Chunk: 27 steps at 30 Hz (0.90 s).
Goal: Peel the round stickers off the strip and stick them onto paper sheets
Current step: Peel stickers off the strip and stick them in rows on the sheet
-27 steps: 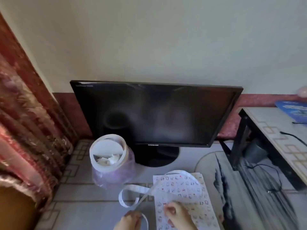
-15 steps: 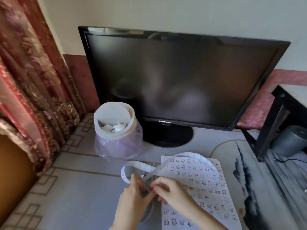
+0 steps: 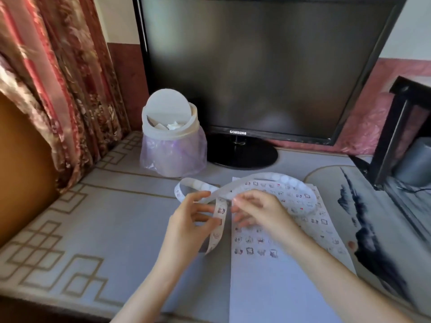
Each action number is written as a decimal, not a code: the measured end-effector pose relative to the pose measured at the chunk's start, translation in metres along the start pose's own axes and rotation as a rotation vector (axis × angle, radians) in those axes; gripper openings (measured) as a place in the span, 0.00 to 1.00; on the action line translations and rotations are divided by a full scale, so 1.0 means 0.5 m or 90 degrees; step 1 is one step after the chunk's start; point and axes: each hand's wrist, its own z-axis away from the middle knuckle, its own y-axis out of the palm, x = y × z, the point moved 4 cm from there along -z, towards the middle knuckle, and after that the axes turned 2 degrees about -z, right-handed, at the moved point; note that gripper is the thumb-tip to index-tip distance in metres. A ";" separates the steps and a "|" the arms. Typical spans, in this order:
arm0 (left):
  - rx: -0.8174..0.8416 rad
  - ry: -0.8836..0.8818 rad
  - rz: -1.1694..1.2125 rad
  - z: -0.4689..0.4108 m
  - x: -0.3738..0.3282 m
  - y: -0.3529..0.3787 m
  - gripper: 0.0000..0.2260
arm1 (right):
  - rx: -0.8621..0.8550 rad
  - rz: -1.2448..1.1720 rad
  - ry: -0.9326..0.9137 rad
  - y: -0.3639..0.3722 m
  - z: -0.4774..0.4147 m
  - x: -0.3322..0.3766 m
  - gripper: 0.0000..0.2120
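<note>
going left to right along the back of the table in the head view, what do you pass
red floral curtain → small white swing-lid bin lined with a purple plastic bag → round black stand of the Samsung monitor → black metal frame of the side table

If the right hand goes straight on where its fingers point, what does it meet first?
The right hand points at the left hand; the hanging sticker strip between them comes first, though depth is unclear.
</note>
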 end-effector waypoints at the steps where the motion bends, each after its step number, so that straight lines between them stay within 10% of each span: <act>1: 0.002 -0.002 0.015 0.006 -0.001 -0.001 0.20 | 0.007 -0.035 0.017 0.003 0.004 -0.002 0.08; 27: 0.093 0.008 0.256 0.030 -0.027 -0.009 0.03 | -0.135 0.011 -0.241 0.048 0.070 0.053 0.04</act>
